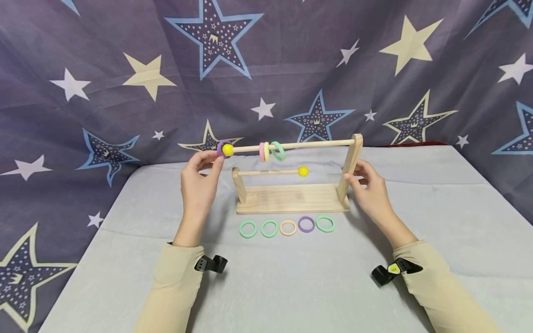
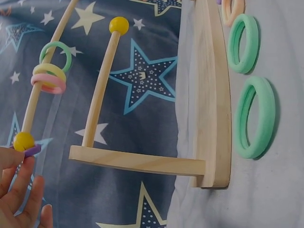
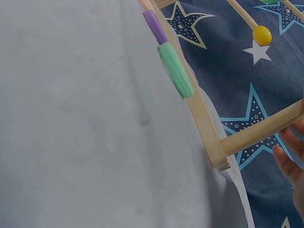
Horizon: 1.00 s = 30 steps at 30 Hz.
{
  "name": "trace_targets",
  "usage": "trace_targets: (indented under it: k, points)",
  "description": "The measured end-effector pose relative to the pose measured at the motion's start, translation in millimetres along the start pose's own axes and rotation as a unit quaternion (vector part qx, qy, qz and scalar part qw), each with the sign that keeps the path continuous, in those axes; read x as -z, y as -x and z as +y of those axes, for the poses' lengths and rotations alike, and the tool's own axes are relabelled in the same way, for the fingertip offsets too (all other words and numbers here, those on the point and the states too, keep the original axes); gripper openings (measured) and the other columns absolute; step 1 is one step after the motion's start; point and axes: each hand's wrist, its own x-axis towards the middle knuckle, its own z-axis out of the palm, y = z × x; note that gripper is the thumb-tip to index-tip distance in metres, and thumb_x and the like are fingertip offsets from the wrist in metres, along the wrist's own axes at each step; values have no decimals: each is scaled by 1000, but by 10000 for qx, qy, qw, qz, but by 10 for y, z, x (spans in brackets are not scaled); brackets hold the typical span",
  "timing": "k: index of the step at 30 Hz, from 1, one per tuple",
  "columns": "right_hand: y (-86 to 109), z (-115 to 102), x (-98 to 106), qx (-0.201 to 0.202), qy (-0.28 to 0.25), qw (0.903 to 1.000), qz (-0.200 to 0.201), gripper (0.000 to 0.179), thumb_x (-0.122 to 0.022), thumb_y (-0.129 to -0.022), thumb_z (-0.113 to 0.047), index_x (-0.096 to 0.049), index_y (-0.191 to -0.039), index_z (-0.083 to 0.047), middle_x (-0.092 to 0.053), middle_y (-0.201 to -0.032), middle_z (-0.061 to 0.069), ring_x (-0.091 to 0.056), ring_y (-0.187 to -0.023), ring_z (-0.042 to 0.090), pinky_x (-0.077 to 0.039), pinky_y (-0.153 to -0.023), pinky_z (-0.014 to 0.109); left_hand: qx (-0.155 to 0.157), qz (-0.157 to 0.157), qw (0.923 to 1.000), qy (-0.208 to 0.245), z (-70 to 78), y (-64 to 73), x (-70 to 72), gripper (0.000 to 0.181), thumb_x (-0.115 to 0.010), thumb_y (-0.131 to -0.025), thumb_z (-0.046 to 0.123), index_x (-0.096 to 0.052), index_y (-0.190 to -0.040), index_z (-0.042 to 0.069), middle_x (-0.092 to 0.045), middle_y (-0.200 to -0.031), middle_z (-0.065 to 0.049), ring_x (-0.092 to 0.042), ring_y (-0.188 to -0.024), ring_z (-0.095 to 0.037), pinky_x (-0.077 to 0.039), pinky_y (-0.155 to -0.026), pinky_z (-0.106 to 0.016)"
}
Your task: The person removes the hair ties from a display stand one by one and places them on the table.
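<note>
My left hand (image 1: 200,185) pinches a purple ring (image 2: 33,151) around the yellow ball (image 1: 227,150) at the left tip of the upper rod (image 1: 316,144). A pink ring (image 1: 262,151), a yellow ring (image 1: 267,151) and a tilted green ring (image 1: 278,151) hang on that rod. The rod runs to the tall right post (image 1: 353,159) of a wooden stand (image 1: 291,203). My right hand (image 1: 372,189) grips this post, thumb in front and fingers behind. A shorter rod (image 1: 270,173), with a yellow ball (image 1: 303,171) on its tip, extends from the low left post (image 1: 239,186).
In front of the stand several rings lie in a row on the pale cloth (image 1: 291,286): green rings (image 1: 248,236), a peach ring (image 1: 288,234) and a purple ring (image 1: 306,231). A star-patterned curtain (image 1: 266,55) hangs behind.
</note>
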Motion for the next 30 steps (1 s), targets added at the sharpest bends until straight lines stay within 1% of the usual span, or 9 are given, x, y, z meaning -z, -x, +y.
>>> trace_targets:
  k: [9,12,19,24,30]
  points:
    - [-4,-3,-4,-12,-6,10000,-7,36,-64,-97,-12,-56,-127,6,-66,-109,22,-54,-96,-8,-44,-77,18,160,-93,9998,-13,-79,64,22,18,-73,-91,16,-71,-105,5,-73,-99,-8,-62,-85,-9,-44,-66,-22]
    - [-7,-4,-2,-15,-24,10000,-3,35,-65,-97,-10,-56,-127,6,-66,-109,22,-54,-96,-7,-44,-77,18,135,-155,9998,-10,-84,83,27,17,-73,-91,15,-71,-104,5,-72,-98,-7,-63,-85,-10,-44,-66,-22]
    - [-3,-8,-1,-46,-56,10000,14,35,-65,-96,-7,-56,-127,5,-66,-109,21,-55,-96,-7,-44,-77,20,24,-301,9994,-186,-62,124,32,15,-74,-90,19,-71,-100,9,-71,-96,-2,-63,-86,-7,-45,-68,-22]
    - [3,-17,-2,-61,-52,10000,25,35,-65,-95,-6,-56,-127,6,-66,-108,22,-55,-96,-7,-44,-77,19,15,-361,9990,-248,-48,165,34,15,-74,-89,18,-71,-100,8,-71,-96,-1,-63,-86,-9,-45,-69,-22]
    - [0,-39,-5,-77,-39,10000,39,34,-65,-95,-5,-57,-127,5,-66,-108,22,-55,-96,-6,-45,-77,19,-3,-549,9970,-545,-48,209,35,14,-73,-90,21,-72,-100,11,-72,-96,0,-64,-88,-10,-45,-70,-24]
